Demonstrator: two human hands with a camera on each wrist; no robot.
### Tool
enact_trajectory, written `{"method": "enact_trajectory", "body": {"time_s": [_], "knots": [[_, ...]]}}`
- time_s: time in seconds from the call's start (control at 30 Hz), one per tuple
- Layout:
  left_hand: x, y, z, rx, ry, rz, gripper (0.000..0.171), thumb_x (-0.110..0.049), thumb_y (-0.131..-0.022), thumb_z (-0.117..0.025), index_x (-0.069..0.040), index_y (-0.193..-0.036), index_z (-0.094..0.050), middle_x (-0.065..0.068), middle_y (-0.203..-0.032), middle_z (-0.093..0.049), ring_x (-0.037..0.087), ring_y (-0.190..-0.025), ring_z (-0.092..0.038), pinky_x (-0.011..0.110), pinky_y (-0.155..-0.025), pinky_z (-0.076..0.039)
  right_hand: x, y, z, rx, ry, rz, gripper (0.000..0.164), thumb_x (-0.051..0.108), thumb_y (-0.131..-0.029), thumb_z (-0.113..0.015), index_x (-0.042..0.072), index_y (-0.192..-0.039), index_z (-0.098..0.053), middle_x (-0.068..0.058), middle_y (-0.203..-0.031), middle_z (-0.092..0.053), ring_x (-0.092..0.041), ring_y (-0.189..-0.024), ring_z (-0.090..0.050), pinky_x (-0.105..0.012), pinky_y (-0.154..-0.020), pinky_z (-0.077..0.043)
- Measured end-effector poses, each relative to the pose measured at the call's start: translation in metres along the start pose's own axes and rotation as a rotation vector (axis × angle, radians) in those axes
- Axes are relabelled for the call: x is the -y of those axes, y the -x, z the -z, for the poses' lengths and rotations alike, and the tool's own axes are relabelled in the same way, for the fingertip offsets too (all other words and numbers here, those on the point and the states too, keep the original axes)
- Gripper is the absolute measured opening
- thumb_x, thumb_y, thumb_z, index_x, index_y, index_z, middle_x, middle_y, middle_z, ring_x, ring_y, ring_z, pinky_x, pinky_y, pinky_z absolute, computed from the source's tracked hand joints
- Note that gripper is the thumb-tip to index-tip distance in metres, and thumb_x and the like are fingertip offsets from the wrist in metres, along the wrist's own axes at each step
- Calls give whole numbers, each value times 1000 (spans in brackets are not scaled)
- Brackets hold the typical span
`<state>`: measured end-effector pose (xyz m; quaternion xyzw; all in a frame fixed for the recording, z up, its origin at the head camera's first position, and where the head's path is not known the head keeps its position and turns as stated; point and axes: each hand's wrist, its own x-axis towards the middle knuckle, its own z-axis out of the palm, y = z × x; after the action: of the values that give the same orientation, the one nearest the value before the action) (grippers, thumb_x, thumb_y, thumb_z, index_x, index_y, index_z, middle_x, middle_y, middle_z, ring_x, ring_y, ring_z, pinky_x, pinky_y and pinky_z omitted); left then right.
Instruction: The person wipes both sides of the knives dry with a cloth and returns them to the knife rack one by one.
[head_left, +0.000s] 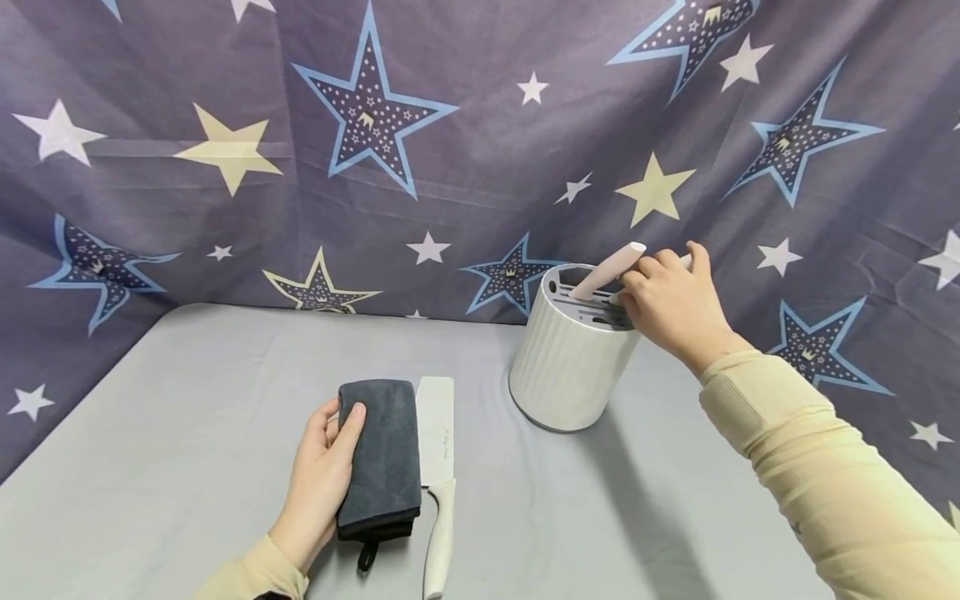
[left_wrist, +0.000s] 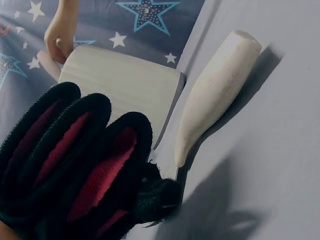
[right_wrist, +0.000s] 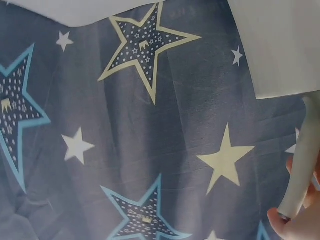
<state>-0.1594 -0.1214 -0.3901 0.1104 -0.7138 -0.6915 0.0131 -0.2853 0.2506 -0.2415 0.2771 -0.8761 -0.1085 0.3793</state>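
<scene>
Head view: the left grip (head_left: 318, 471) clasps a folded dark cloth (head_left: 381, 450) just left of a cleaver (head_left: 437, 433) on the near grey table (head_left: 187, 433); the right grip (head_left: 671, 300) holds a pale handle (head_left: 686, 261) at the far-right knife block (head_left: 573, 362), before starry drapery (head_left: 465, 50). Left wrist: cloth, block, table. Right wrist: drapery, held handle

Dark grey cloth (head_left: 380, 450) (red inside)

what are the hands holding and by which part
The left hand grips the folded dark cloth by its left edge; the right hand holds a knife by its handle.
</scene>
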Motion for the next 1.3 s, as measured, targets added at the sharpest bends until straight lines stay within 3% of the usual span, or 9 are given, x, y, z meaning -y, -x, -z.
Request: {"method": "enact_trajectory", "body": {"time_s": [0.23, 0.4, 0.53, 0.8, 0.9, 1.1, 1.3], "knots": [[-8, 0, 6, -2, -4, -20, 77, -54, -101, -43, -11, -157, -15, 13, -144, -49, -6, -93, -60, 17, -81, -50, -4, 10, 2, -129, -65, -62, 9, 5, -87, -64, 3, -92, -71, -15, -92, -69, -40, -93, -57, -64, -100, -34], [-15, 0, 10, -14, 13, -36, 74, -52, -101, -44, -11, -157, -17, 13, -142, -50, -4, -91, -62, 19, -78, -52, 2, 14, 4, -271, -125, -123, 12, 4, -88, -60, 3, -94, -71, -17, -93, -68, -41, -93, -55, -60, -93, -37], [-20, 0, 12, -27, 12, -48, 72, -51, -101, -45, -12, -156, -19, 13, -141, -50, -2, -89, -63, 20, -76, -53, 13, 16, 6, -350, -184, -143, 13, 3, -88, -60, 1, -95, -71, -18, -92, -67, -41, -91, -55, -59, -85, -38], [-28, 1, 11, -19, 15, -51, 72, -52, -101, -47, -13, -156, -20, 12, -141, -51, 0, -87, -64, 22, -75, -54, 48, 21, 5, -426, -254, -123, 13, 6, -88, -62, 1, -94, -72, -16, -91, -68, -41, -87, -56, -56, -72, -38], [-31, 1, 12, -20, -1, -63, 72, -52, -100, -46, -14, -156, -21, 12, -140, -51, 0, -87, -64, 23, -75, -54, 67, 25, 2, -407, -303, -114, 14, 9, -88, -63, 3, -97, -72, -15, -94, -68, -40, -86, -57, -53, -71, -38], [-32, 2, 14, -26, -33, -66, 72, -52, -100, -49, -16, -156, -22, 13, -139, -52, 0, -85, -64, 24, -73, -55, 110, 40, -1, -291, -464, -135, 20, 13, -87, -67, 1, -102, -71, -14, -97, -70, -34, -89, -62, -48, -79, -49], [-28, 3, 22, -37, -65, -73, 69, -50, -100, -51, -16, -154, -26, 14, -139, -53, -1, -85, -64, 24, -73, -54, 155, 56, -5, -126, -674, -236, 19, 11, -84, -75, 5, -102, -71, -8, -95, -71, -24, -86, -64, -37, -77, -53]]}}
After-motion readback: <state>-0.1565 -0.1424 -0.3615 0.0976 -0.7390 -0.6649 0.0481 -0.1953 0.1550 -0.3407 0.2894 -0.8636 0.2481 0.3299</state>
